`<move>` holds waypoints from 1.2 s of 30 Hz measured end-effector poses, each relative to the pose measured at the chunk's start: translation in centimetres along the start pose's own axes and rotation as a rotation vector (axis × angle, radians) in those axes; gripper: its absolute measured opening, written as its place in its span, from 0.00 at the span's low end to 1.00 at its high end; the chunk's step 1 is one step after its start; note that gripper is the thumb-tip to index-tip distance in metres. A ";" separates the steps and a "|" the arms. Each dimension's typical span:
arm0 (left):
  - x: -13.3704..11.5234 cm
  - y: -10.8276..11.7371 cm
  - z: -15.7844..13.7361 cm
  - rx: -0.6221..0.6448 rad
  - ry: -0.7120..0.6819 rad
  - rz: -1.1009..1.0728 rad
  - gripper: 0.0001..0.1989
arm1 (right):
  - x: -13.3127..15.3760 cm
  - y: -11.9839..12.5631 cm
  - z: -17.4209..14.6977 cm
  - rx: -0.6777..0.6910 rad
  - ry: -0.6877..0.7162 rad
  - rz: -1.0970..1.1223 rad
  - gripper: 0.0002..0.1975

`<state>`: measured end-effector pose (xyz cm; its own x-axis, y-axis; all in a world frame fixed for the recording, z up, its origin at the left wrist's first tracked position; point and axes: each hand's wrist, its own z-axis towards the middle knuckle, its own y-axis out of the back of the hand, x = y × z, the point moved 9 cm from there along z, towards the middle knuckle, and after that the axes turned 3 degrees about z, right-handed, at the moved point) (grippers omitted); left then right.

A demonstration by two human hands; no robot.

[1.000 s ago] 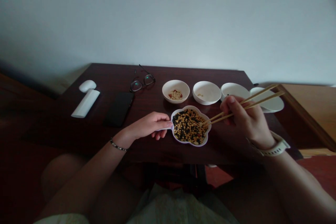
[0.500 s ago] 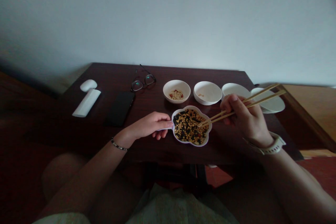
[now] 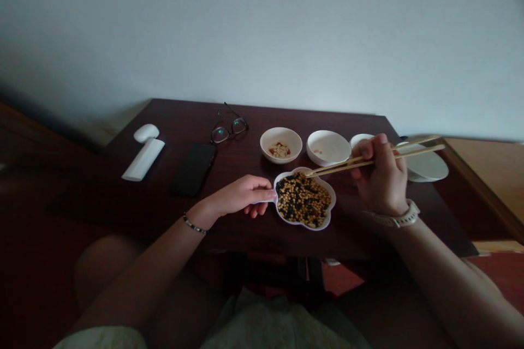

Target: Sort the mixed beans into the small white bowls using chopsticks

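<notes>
My left hand [image 3: 251, 196] is closed round the short handle of a flower-shaped dish [image 3: 333, 196] with a pale rim. Yellow and black beans [image 3: 303, 200] are mixed inside it, with a few larger, paler or reddish pieces among them. A pair of light wooden chopsticks [image 3: 339, 166] is in my right hand [image 3: 380, 174], to the right of the dish. Their tips are close together at the dish's far edge; whether they pinch a piece is too small to tell. Behind the dish stands a white bowl [image 3: 281, 133] holding pale and reddish nut pieces [image 3: 280, 150].
A second white bowl [image 3: 328, 142] has a few small pale pieces in it. Two more white bowls stand right of it, one [image 3: 428, 166] partly behind the chopsticks. On the left lie glasses [image 3: 229, 130], a black phone [image 3: 193, 169] and a white long object [image 3: 144, 159]. A wall rises behind the table.
The chopstick tips have moved from the beans at the dish's right side up to its far edge. My right hand has shifted slightly up; the left still grips the handle. The view has shifted a little.
</notes>
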<state>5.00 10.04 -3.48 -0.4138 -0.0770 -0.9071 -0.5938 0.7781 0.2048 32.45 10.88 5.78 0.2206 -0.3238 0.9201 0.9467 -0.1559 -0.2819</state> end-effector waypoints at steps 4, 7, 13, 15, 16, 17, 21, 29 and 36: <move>-0.2 -0.1 0.0 0.010 -0.015 -0.020 0.20 | -0.1 -0.3 1.2 -0.079 0.063 0.034 0.23; -0.3 -0.1 -0.1 0.012 -0.016 -0.026 0.19 | -1.5 -1.3 1.9 -0.017 0.004 -0.005 0.21; -0.1 -0.1 0.0 0.011 -0.014 -0.020 0.19 | -2.2 -1.1 1.4 0.005 -0.037 -0.016 0.20; -0.1 -0.1 0.0 0.007 -0.015 -0.017 0.19 | -1.6 -0.3 1.1 -0.027 -0.036 -0.014 0.20; 0.0 -0.1 0.0 0.005 -0.013 -0.016 0.20 | -1.3 0.1 1.0 -0.035 -0.040 -0.017 0.21; 0.0 -0.1 0.0 0.005 -0.008 -0.014 0.20 | -1.0 0.5 0.8 -0.036 -0.047 -0.023 0.21; 0.1 0.0 -0.1 -0.003 0.019 -0.003 0.20 | 0.1 1.5 -0.1 0.002 -0.105 -0.083 0.22; -0.1 0.0 0.0 0.005 0.032 0.000 0.21 | -0.7 0.4 -2.3 0.253 -0.251 -0.353 0.26; -0.2 0.0 0.0 -0.003 0.043 -0.001 0.21 | -1.4 -0.1 -2.2 0.296 -0.227 -0.361 0.26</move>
<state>5.05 10.03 -3.25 -0.4429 -0.1047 -0.8904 -0.5964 0.7759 0.2054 31.57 9.26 3.91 -0.1176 -0.0822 0.9897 0.9905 0.0612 0.1228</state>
